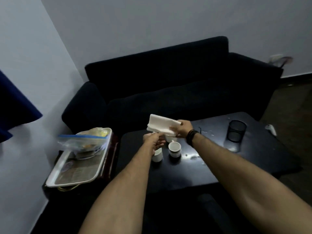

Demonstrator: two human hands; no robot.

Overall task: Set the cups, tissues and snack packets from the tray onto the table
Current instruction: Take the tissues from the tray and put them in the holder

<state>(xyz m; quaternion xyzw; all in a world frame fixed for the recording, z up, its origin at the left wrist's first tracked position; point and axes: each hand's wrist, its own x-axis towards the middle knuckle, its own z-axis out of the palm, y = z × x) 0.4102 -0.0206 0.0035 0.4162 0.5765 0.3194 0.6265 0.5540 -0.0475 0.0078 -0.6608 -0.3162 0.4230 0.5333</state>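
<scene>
White folded tissues (162, 124); slightly drooping

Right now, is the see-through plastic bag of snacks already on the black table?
No, the see-through plastic bag of snacks lies on the white tray, beside the black table.

Your left hand (154, 144) hides most of one cup (157, 155); the tissues (162, 125) cover another behind. The zip bag (82, 141) contents blur together, and the desk (211, 166) hides its own legs.
</scene>
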